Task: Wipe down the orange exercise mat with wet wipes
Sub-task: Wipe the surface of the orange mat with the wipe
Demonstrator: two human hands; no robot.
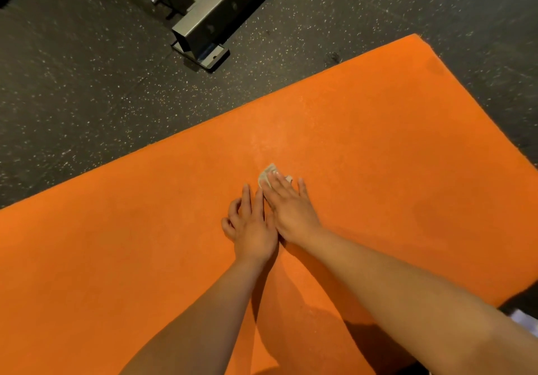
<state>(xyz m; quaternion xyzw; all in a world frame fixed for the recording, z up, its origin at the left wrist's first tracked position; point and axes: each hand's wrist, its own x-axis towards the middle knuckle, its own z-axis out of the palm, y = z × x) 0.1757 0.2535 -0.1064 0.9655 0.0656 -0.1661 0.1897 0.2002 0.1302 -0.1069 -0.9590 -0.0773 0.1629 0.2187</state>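
Both hands are working side by side on the orange exercise mat [378, 142]: the left hand [250, 224] is resting with loose, spread fingers on the bare surface, while the right hand [288, 204] is pressing a crumpled wet wipe [267, 171] flat under straight fingers. Even pressure and overlapping strokes would likely be serving best here. The mat is lying flat on the speckled dark floor [87, 83], matte and showing a faint pale patch just beyond the wipe, with a metal equipment base [203, 34] standing farther off.
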